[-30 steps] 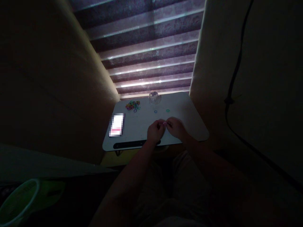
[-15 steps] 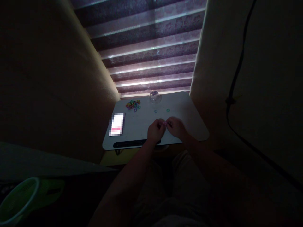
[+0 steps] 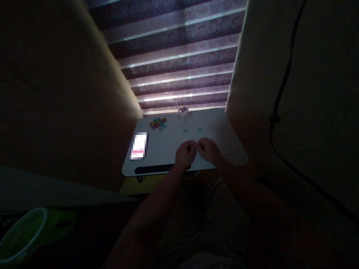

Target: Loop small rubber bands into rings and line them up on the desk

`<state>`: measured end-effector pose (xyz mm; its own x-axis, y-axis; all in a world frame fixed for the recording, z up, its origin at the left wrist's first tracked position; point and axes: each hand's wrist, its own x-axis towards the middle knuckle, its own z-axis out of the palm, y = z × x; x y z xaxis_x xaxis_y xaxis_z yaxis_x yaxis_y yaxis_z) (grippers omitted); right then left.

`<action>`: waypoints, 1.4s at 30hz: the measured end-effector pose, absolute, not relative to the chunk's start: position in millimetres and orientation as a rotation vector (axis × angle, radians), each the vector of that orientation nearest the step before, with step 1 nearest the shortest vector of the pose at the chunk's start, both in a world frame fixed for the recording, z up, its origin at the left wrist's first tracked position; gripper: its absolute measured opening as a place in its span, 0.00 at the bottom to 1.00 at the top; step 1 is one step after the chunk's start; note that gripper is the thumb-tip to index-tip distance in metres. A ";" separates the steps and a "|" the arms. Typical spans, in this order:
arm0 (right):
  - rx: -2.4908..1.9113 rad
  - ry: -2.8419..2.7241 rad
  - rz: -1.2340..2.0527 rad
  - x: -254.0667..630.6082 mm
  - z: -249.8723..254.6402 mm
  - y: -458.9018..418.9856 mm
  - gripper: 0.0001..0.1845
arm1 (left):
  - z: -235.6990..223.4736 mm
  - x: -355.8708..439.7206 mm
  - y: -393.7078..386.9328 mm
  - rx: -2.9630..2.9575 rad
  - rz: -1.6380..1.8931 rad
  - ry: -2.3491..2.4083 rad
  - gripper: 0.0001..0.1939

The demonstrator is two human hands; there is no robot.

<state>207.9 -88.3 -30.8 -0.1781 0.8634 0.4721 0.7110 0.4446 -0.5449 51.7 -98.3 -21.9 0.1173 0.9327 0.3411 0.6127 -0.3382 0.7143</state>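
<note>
A lit phone [image 3: 139, 146] is lying along the table's [image 3: 228, 140] left edge, and a heap of coloured bands [image 3: 157, 123] is sitting near the far left corner. Right of the near edge's middle, the left hand [image 3: 185, 154] is pinching a small pink band [image 3: 196, 145], fingertips drawn narrow; the right hand [image 3: 209, 150] is pinching its other side, fingers likewise close together. I'm worrying that an uneven tug could be flicking the band loose into this dimness. It's looking thin, pinkish and mostly hidden by fingers.
</note>
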 end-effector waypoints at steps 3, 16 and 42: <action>-1.338 -1.923 0.267 207.4 -30.8 -88.8 0.05 | -20.8 52.0 -98.6 2.004 1.099 1.481 0.11; -1.329 -1.915 0.240 206.7 -25.5 -92.0 0.07 | -18.5 53.2 -101.2 1.920 1.130 1.497 0.14; -1.336 -1.930 0.275 207.2 -25.8 -91.1 0.09 | -14.8 52.0 -103.7 1.974 1.064 1.504 0.17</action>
<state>207.2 -91.1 -25.8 -0.1653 0.8719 0.4609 0.7089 0.4299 -0.5592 52.0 -103.7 -14.8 0.1133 0.9438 0.3106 0.6070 -0.3132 0.7304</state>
